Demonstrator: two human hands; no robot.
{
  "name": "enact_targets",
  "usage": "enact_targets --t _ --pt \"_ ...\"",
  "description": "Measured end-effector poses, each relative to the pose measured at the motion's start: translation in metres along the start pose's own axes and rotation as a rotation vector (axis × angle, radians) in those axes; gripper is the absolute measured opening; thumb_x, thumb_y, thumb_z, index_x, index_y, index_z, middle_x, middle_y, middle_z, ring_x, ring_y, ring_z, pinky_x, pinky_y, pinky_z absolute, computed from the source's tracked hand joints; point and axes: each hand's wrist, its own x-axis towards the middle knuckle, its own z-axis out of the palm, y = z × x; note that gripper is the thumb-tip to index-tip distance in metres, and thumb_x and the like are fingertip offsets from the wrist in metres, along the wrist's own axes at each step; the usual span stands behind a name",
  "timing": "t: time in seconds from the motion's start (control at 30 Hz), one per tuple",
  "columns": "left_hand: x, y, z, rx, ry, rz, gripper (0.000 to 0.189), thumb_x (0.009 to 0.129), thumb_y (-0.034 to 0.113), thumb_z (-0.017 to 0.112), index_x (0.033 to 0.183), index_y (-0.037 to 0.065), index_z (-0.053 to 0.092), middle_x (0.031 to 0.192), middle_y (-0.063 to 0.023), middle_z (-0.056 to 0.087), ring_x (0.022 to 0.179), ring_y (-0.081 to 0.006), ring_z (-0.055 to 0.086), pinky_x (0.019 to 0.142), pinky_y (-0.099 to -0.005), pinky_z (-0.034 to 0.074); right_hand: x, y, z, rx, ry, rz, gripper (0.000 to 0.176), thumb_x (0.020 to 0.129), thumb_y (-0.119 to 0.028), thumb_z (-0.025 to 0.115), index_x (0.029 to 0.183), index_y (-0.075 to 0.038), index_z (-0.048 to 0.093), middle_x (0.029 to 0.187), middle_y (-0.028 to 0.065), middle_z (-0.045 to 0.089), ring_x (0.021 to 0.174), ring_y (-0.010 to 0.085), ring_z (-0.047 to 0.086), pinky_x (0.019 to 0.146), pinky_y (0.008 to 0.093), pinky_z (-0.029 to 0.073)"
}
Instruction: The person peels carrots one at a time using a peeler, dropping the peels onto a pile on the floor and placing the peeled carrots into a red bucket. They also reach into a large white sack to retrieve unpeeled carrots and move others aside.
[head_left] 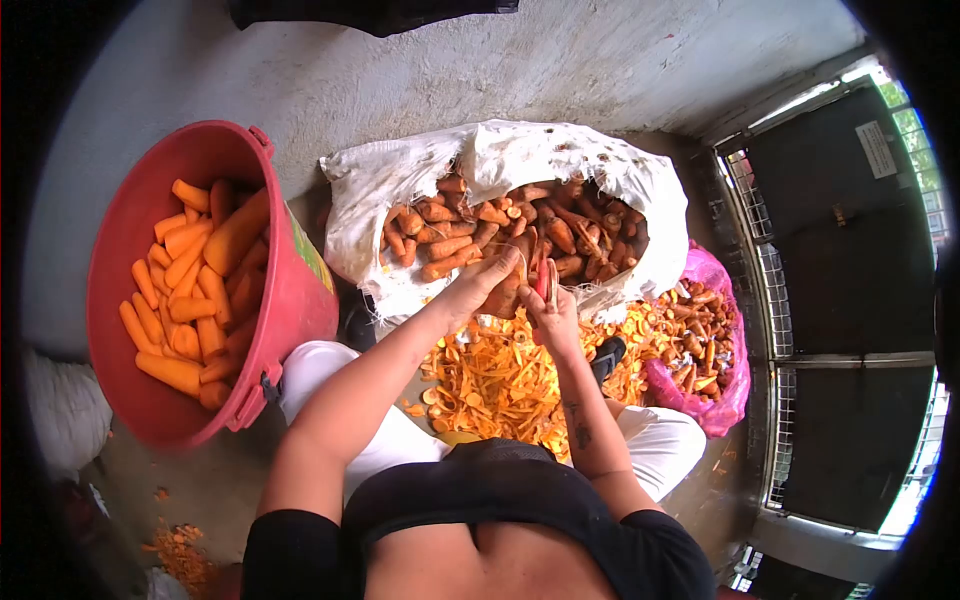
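Where the grey concrete floor (560, 70) fills the background, a red bucket (290, 300) stands at the person's left, loaded with peeled carrots (185, 300) that are bright orange and clean. Just beside it, straight ahead of the person, a white sack (400, 180) lies with its mouth rolled open, showing unpeeled carrots (460, 235) that are brownish and dirty. On the far right a dark metal gate (830, 300) closes off the space, and a pink bag (720, 400) of carrot ends and scraps slumps against its foot. A heap of orange peelings (490, 385) covers the floor between the person's knees, which are in white trousers (660, 440), and reaches across to the pink bag. Both hands meet just above this heap, at the front lip of the sack. The left hand (478, 288) is clamped around a single carrot (505, 297), holding it in the air over the peelings. The right hand (555, 318) is closed on a red peeler (543, 280), whose head sits against the carrot.
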Motion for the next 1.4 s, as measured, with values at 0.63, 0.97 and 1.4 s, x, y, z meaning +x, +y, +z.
enact_targets --t 0.63,0.97,1.4 --pt "-0.036 0.01 0.005 1.533 0.126 0.041 0.053 0.065 0.03 0.073 0.112 0.007 0.06 0.099 -0.0142 0.066 0.093 -0.0294 0.063 0.082 -0.0388 0.051 -0.087 0.044 -0.044 -0.61 0.134 -0.153 0.036 0.095 -0.034 0.049 0.096 0.0 0.06 0.055 0.001 0.047 0.048 0.0107 0.046 0.046 0.0265 0.037" --pt "-0.015 -0.024 -0.012 0.643 -0.168 -0.633 0.044 0.073 0.034 0.072 0.093 -0.003 0.061 0.062 -0.0117 0.062 0.048 -0.0195 0.062 0.042 -0.0302 0.051 -0.087 0.03 -0.032 -0.188 0.157 0.181 0.057 0.095 -0.053 0.041 0.098 -0.001 0.065 0.049 -0.0017 0.041 0.039 0.008 0.038 0.04 0.0244 0.027" --pt "-0.023 -0.009 -0.002 0.709 -0.191 -0.191 0.061 0.068 0.026 0.081 0.117 -0.003 0.058 0.097 -0.0073 0.067 0.081 -0.0105 0.061 0.072 -0.0241 0.047 -0.114 -0.001 -0.024 -0.474 0.12 0.039 0.026 0.094 -0.024 0.053 0.101 -0.001 0.062 0.076 0.0093 0.063 0.069 0.0154 0.059 0.064 0.0302 0.047"
